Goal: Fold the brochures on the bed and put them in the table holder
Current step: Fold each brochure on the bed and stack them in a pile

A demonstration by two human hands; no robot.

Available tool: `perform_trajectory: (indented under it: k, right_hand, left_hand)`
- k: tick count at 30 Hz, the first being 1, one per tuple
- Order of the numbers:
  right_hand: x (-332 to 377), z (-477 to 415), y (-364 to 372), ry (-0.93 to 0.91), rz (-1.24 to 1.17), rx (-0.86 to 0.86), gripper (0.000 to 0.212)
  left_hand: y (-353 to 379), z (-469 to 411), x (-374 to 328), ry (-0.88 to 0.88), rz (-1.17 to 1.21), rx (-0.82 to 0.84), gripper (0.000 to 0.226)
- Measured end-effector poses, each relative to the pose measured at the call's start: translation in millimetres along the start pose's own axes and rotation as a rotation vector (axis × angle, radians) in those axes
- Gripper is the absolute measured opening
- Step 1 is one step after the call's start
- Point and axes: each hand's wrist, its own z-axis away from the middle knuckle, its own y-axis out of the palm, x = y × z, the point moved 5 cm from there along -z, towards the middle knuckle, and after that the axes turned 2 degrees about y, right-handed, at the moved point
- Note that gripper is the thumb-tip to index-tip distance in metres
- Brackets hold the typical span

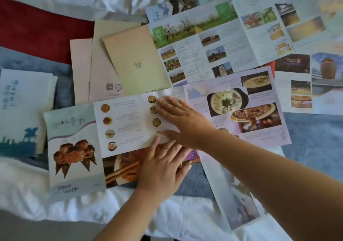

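Note:
A food brochure with a crab on its cover lies unfolded across the bed in front of me. My left hand rests flat on its lower middle panel, fingers spread, index fingertip on the fold line. My right hand lies flat just above it, palm down on the same fold, fingers pointing left. Neither hand grips anything. Several other brochures lie around: a beige folded one, a large open landscape one, and a blue-white folded one at the left. No table holder is in view.
White bedsheets lie rumpled at the near and far edges. A dark red cloth sits at the upper left. More open brochures cover the right side, and one long sheet runs under my right forearm.

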Motion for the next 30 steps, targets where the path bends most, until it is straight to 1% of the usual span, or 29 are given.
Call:
perform_trajectory:
  k: [1,2,3,4,5,7,9,11,13,15,17,22,25,27,30]
  right_hand:
    - [-0.6,-0.3,0.6,-0.003,-0.02,-0.033,0.069]
    - [-1.5,-0.3,1.9,-0.003,-0.032,-0.051,0.065]
    - [-2.9,0.0,4.1,-0.004,-0.028,-0.054,0.064]
    - [-3.6,0.1,5.8,-0.004,-0.017,-0.05,0.064]
    - [-4.5,0.0,7.1,0.001,-0.005,-0.042,0.064]
    - [-5.4,0.8,8.9,0.012,0.021,-0.025,0.063]
    - [-5.3,5.5,8.8,0.018,0.082,-0.037,0.061]
    - [-13.0,16.7,7.6,0.096,0.181,-0.085,0.06]
    - [-28.5,36.8,5.0,0.279,0.223,-0.177,0.064]
    - [-45.7,60.9,6.6,0.472,0.214,-0.226,0.069]
    - [-56.7,77.9,11.1,0.57,0.177,-0.237,0.07]
    - [-57.7,82.5,12.4,0.594,0.149,-0.243,0.069]
    - [-57.2,81.2,13.7,0.602,0.157,-0.238,0.069]
    - [-57.4,82.5,13.3,0.603,0.154,-0.226,0.069]
    - [-57.0,83.0,13.8,0.596,0.156,-0.207,0.069]
  left_hand:
    - [-10.6,10.3,18.2,-0.075,-0.087,-0.021,0.057]
    - [-12.5,14.5,44.5,-0.092,-0.079,0.033,0.061]
    - [-10.0,20.7,57.3,-0.075,-0.103,0.067,0.064]
    - [-13.4,27.6,64.2,-0.101,-0.107,0.093,0.065]
    - [-15.4,35.0,77.5,-0.129,-0.13,0.051,0.065]
    - [-24.5,51.4,133.4,-0.273,-0.131,-0.001,0.069]
    - [-33.7,59.9,160.6,-0.397,-0.147,0.018,0.074]
    - [-28.5,62.3,164.2,-0.418,-0.149,0.016,0.077]
    - [-26.6,62.7,165.6,-0.421,-0.145,-0.018,0.077]
    - [-24.6,63.6,165.2,-0.435,-0.144,-0.043,0.078]
    - [-23.3,63.4,164.3,-0.443,-0.145,-0.056,0.078]
    - [-19.4,62.7,168.2,-0.418,-0.148,-0.071,0.079]
    - [-20.9,64.8,169.8,-0.455,-0.139,-0.104,0.088]
    - [-22.7,69.8,173.6,-0.562,-0.113,-0.147,0.096]
    - [-26.4,81.0,184.2,-0.775,-0.026,-0.224,0.103]
